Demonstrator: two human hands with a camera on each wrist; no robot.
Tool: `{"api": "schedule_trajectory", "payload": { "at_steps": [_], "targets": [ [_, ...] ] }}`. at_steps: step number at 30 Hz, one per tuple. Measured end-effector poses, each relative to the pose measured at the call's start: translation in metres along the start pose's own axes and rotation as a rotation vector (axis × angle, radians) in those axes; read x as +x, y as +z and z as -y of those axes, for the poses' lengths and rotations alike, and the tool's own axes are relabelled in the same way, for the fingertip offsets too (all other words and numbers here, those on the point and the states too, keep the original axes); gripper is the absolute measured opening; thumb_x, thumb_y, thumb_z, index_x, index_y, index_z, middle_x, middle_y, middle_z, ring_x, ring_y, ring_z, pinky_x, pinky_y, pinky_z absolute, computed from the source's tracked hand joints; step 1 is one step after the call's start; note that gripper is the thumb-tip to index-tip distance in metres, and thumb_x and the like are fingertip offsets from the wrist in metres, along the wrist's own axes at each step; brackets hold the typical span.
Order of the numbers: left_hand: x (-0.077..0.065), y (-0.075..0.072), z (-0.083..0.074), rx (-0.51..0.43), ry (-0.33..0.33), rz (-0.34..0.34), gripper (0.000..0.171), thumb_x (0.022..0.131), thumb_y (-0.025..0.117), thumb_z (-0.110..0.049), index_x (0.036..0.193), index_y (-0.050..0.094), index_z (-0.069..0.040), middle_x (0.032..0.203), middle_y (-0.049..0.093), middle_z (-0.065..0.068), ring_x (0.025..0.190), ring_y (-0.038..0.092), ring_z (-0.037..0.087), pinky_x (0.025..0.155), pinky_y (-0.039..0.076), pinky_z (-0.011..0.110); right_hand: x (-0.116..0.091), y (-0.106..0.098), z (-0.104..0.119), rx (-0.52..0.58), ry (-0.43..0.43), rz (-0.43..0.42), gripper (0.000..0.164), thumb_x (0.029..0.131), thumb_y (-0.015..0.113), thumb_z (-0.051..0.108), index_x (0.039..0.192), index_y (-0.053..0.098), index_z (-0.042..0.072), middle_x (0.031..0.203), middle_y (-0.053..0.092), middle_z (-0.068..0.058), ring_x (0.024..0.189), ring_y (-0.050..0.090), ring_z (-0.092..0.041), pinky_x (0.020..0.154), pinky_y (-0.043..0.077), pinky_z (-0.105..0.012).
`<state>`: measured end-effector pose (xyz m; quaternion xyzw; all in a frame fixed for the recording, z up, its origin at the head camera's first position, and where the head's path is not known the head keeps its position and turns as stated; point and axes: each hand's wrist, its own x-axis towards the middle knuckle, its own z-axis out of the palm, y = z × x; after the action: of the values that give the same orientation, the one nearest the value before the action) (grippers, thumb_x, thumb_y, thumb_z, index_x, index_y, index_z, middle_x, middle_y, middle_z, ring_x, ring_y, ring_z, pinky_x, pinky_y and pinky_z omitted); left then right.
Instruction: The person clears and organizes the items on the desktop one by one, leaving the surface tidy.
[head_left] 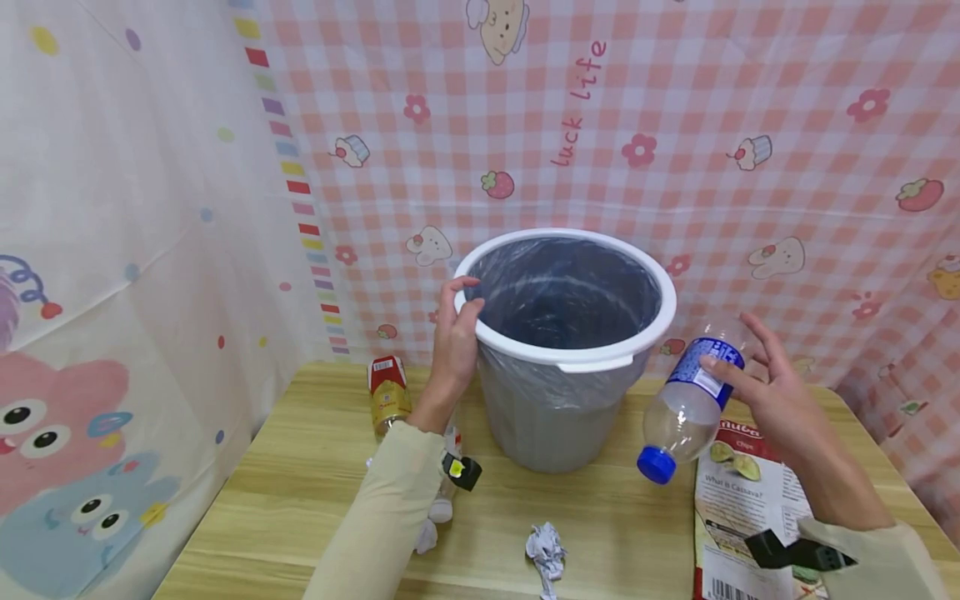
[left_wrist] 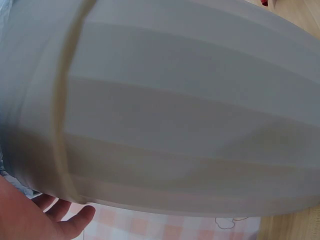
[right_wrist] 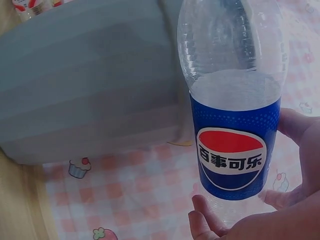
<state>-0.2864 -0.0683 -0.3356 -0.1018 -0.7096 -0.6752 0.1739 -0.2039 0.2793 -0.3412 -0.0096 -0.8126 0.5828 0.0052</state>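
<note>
A grey trash bin (head_left: pixel 555 429) with a white rim and a clear plastic liner stands on the wooden table. My left hand (head_left: pixel 455 346) grips its rim at the left, fingers over the edge. In the left wrist view the bin's ribbed wall (left_wrist: pixel 190 105) and a tan band (left_wrist: pixel 60 100) around it fill most of the picture. To the right of the bin, my right hand (head_left: pixel 787 404) holds a clear plastic bottle (head_left: pixel 678 421) round its blue label, its blue cap tilted downward. The right wrist view shows the label (right_wrist: pixel 235 150) with a red, white and blue logo.
A chips bag (head_left: pixel 738 517) lies at the right, under my right forearm. Crumpled paper (head_left: pixel 546 550) lies in front of the bin. Left of it are a red and gold carton (head_left: pixel 390 396) and a small bottle (head_left: pixel 442 508), partly behind my left arm. Checkered cloth (head_left: pixel 570 108) hangs behind.
</note>
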Motion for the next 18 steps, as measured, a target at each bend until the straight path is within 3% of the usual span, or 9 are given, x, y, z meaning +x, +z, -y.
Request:
{"api": "schedule_trajectory", "payload": {
  "at_steps": [11, 18],
  "targets": [
    [0.0, -0.001, 0.001, -0.003, -0.002, -0.006, 0.032, 0.099, 0.042, -0.019, 0.13, 0.048, -0.013, 0.152, 0.037, 0.007, 0.138, 0.033, 0.022, 0.116, 0.024, 0.044, 0.0, -0.003, 0.01, -0.001, -0.015, -0.025, 0.08, 0.101, 0.051, 0.043, 0.155, -0.008, 0.047, 0.16, -0.007, -0.03, 0.13, 0.03, -0.063, 0.1, 0.029, -0.076],
    [0.0, 0.0, 0.001, -0.017, 0.006, -0.006, 0.032, 0.098, 0.043, -0.02, 0.128, 0.049, -0.012, 0.151, 0.038, 0.007, 0.137, 0.033, 0.022, 0.116, 0.025, 0.044, 0.0, -0.009, 0.022, -0.019, 0.003, -0.025, 0.08, 0.1, 0.05, 0.047, 0.153, -0.01, 0.05, 0.161, -0.008, -0.027, 0.132, 0.025, -0.065, 0.101, 0.022, -0.079]
  ]
}}
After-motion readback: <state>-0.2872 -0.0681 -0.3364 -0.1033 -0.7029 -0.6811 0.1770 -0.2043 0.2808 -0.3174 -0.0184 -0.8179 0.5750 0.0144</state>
